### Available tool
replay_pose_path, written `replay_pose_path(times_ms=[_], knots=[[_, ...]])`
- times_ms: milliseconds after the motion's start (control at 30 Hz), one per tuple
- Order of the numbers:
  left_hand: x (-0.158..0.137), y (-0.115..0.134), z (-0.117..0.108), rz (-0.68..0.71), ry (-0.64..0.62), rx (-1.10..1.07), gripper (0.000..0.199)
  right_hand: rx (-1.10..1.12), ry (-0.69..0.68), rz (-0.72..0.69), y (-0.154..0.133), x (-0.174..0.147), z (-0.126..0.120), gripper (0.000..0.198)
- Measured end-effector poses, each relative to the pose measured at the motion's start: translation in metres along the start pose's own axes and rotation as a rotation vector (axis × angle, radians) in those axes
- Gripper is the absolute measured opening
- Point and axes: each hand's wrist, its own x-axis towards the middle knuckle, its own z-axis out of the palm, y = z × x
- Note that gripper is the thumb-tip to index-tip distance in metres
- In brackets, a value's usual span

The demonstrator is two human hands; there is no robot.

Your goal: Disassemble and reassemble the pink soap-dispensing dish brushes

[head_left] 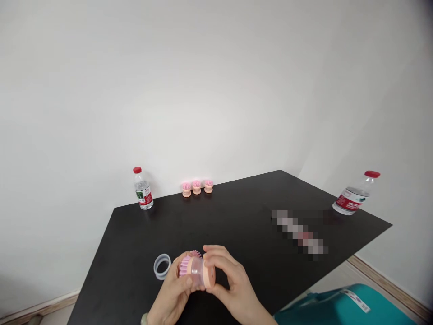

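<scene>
A scrub brush [196,270] with pink bristles, a see-through body and a peach-coloured end cap lies on its side between my hands. My left hand [176,284] is closed around the bristle end and the clear body. Thumb and fingers of my right hand [228,273] grip the peach cap, which faces right. Just behind, partly hidden by my hands, the pink bristles of a second brush [195,253] show. To the left of my left hand, a translucent ring [162,266] rests on the black table.
Three small pink-bristled brushes [196,187] stand in a row along the wall. Water bottles with red caps stand at the back left [144,189] and right [353,196] of the black table [230,216]. A blurred-out strip lies right of centre. A teal stool [352,311] is at lower right.
</scene>
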Motion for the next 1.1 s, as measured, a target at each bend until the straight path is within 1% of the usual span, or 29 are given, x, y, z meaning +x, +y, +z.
replay_pose_path(times_ms=[100, 167, 267, 400, 500, 600, 667, 733, 833, 967, 1100], knots=[[0.001, -0.006, -0.004, -0.011, -0.050, 0.031, 0.058, -0.127, -0.059, -0.131, -0.012, 0.003, -0.005, 0.032], [0.001, -0.008, -0.004, -0.004, -0.075, 0.064, 0.057, -0.163, -0.074, -0.164, -0.015, 0.004, -0.007, 0.029], [0.002, -0.008, -0.002, 0.007, -0.085, 0.098, 0.062, -0.216, -0.048, -0.130, -0.012, 0.001, -0.007, 0.027], [0.002, -0.003, 0.002, 0.089, -0.091, 0.183, 0.064, -0.317, 0.080, -0.028, 0.000, -0.007, -0.003, 0.042], [0.003, -0.001, 0.002, 0.175, -0.101, 0.272, 0.067, -0.377, 0.146, -0.019, 0.007, -0.011, 0.000, 0.049], [0.003, -0.001, 0.003, 0.192, -0.137, 0.276, 0.067, -0.412, 0.158, -0.015, 0.010, -0.013, 0.003, 0.055], [0.003, 0.000, 0.004, 0.185, -0.158, 0.238, 0.063, -0.391, 0.134, 0.010, 0.009, -0.012, 0.004, 0.054], [0.002, 0.002, 0.006, 0.186, -0.160, 0.203, 0.061, -0.321, 0.101, 0.035, 0.007, -0.012, 0.005, 0.054], [0.001, 0.004, 0.008, 0.215, -0.153, 0.205, 0.057, -0.223, 0.087, 0.024, 0.005, -0.011, 0.004, 0.056], [0.000, 0.004, 0.008, 0.266, -0.140, 0.231, 0.052, -0.218, 0.104, -0.009, 0.005, -0.011, 0.003, 0.057], [0.000, 0.003, 0.008, 0.276, -0.144, 0.225, 0.051, -0.218, 0.114, -0.022, 0.007, -0.012, 0.002, 0.062]])
